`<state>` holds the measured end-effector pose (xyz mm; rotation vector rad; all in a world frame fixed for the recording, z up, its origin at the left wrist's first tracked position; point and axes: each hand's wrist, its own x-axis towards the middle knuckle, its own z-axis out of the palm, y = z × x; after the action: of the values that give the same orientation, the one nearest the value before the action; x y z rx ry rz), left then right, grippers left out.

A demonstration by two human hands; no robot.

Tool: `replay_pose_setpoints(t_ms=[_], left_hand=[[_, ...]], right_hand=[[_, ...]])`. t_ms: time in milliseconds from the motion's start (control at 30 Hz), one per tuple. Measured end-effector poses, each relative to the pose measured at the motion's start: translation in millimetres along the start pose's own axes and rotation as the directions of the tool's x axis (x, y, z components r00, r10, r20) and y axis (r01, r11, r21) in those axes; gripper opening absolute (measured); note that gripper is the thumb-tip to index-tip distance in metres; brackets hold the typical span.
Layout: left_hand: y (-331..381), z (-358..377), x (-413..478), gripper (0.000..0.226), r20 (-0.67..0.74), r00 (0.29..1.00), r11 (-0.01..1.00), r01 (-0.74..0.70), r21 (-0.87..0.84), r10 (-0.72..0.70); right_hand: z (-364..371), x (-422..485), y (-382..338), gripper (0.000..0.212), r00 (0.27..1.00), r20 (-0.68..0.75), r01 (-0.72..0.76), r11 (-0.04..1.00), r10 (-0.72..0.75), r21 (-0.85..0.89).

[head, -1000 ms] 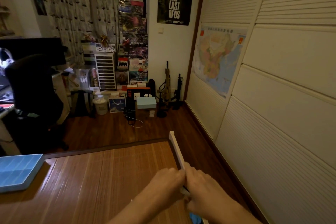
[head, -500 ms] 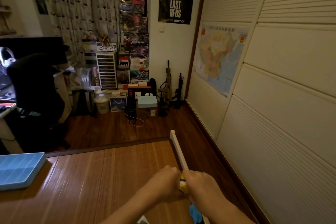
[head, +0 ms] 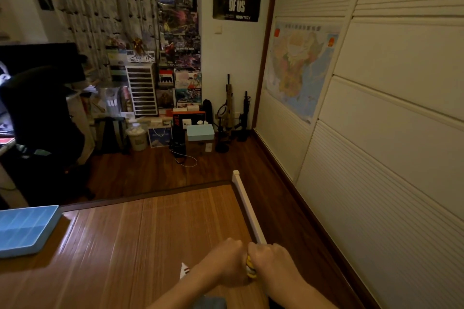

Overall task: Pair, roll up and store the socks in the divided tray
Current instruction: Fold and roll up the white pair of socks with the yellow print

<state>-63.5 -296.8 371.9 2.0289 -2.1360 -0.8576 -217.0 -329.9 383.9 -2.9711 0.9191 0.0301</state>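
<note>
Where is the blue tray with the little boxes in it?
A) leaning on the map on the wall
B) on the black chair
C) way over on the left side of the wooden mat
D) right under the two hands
C: the blue tray lies at the left edge of the wooden mat, well apart from the left hand and right hand, which grip a yellow sock at the lower right.

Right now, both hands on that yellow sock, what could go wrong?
1. The left hand and right hand grip the yellow sock beside the white rail at the mat edge; a slip could drop it to the floor.
2. The divided tray sits far left; the sock may unroll in transit.
</note>
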Motion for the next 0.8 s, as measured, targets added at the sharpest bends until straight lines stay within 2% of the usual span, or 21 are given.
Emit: replay_pose_setpoints(t_ms=[133, 233, 400, 467, 533, 667, 800], left_hand=[[2, 37, 6, 0.03, 0.032, 0.996, 0.988, 0.078, 0.131, -0.083], [5, 57, 13, 0.027, 0.076, 0.997, 0.986, 0.015, 0.169, -0.028], [11, 80, 28, 0.033, 0.102, 0.993, 0.995, 0.049, 0.092, -0.058], [9, 93, 37, 0.03, 0.129, 0.987, 0.992, 0.086, 0.09, -0.097], [6, 107, 48, 0.029, 0.196, 0.974, 0.99, 0.1, 0.099, -0.118], [1, 145, 73, 0.029, 0.363, 0.927, 0.989, 0.049, 0.137, -0.096], [-8, 190, 95, 0.025, 0.369, 0.923, 0.974, 0.024, 0.224, -0.107]], right_hand=[[30, -11, 5, 0.027, 0.982, 0.177, -0.09, 0.991, 0.07, 0.104], [54, -23, 6, 0.039, 0.954, 0.253, -0.215, 0.957, 0.163, 0.193], [83, -39, 17, 0.067, 0.967, 0.175, -0.231, 0.93, 0.187, 0.285], [91, -47, 23, 0.063, 0.982, 0.104, -0.178, 0.965, 0.16, 0.192], [99, -52, 27, 0.058, 0.987, 0.099, -0.142, 0.974, 0.126, 0.177], [133, -60, 36, 0.05, 0.973, 0.203, -0.148, 0.974, 0.113, 0.17], [180, -58, 56, 0.036, 0.93, 0.355, -0.203, 0.941, 0.099, 0.27]])
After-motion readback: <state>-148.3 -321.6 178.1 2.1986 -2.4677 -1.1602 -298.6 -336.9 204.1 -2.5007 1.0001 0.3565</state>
